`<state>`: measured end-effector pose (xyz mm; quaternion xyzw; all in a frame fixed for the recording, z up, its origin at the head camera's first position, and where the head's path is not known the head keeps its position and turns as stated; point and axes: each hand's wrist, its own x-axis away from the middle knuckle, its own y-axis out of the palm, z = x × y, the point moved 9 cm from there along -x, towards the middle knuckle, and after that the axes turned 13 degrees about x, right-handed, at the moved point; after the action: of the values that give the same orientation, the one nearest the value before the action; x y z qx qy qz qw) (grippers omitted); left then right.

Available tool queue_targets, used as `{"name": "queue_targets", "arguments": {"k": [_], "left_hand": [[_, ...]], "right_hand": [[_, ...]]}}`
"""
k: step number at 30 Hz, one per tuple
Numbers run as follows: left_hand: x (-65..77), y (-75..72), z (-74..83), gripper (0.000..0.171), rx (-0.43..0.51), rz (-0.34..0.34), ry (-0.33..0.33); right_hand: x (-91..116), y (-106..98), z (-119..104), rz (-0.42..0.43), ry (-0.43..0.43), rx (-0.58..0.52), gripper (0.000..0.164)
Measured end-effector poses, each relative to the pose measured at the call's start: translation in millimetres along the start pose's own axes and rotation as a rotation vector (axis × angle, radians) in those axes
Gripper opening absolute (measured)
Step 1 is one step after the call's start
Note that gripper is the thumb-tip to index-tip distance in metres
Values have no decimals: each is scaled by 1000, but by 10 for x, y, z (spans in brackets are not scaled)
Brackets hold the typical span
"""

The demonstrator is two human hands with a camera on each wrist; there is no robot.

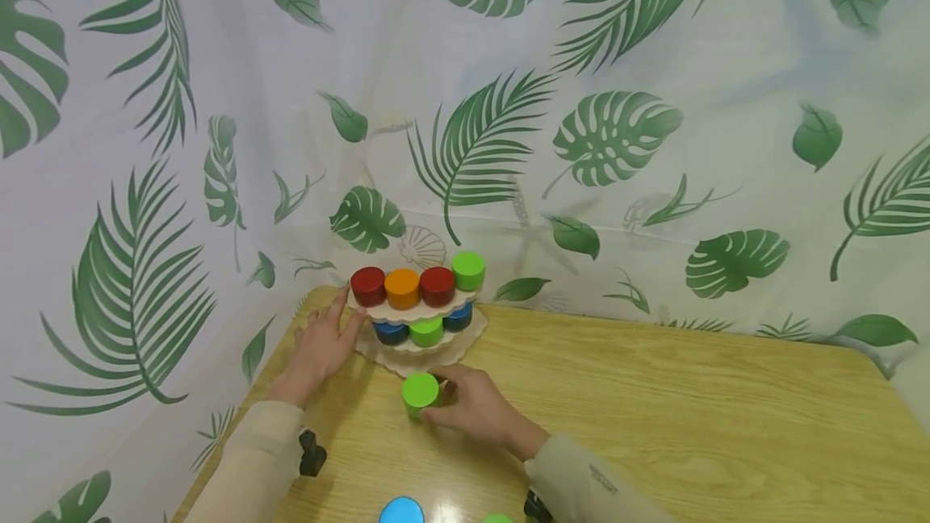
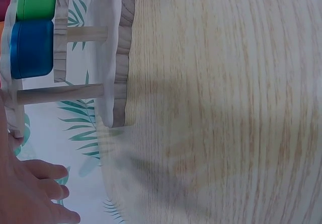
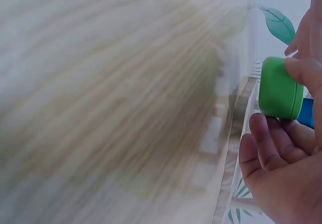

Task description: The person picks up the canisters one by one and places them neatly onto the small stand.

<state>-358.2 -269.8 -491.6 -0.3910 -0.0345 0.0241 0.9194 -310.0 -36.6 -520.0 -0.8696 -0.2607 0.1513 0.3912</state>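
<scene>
A scalloped wooden tiered stand (image 1: 395, 361) stands at the table's back left corner. Its top tier bears two red round tins, an orange tin (image 1: 403, 289) and a light green tin (image 1: 468, 270). Blue and green tins sit on the tier below. My left hand (image 1: 320, 349) grips the left edge of the top tier, its other fingers loosely bent in the left wrist view. In front of the stand, my right hand (image 1: 479, 406) pinches a green round tin (image 3: 279, 89) between thumb and fingers, lid facing up in the head view.
A blue tin (image 1: 402, 511) and a green tin (image 1: 498, 519) are partly cut off at the bottom of the head view. A leaf-patterned curtain (image 1: 479, 39) hangs behind and left of the wooden table (image 1: 690, 410).
</scene>
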Motion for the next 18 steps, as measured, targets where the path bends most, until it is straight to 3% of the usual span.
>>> {"name": "queue_targets", "arguments": {"k": [7,18], "left_hand": [[-3,-3,-9,79,14,11,9],[-25,-6,-32,78,23,16,26]], "right_hand": [[-162,14,-54,68,15,-9,50],[-269,89,-21,92,75,37,46]]}}
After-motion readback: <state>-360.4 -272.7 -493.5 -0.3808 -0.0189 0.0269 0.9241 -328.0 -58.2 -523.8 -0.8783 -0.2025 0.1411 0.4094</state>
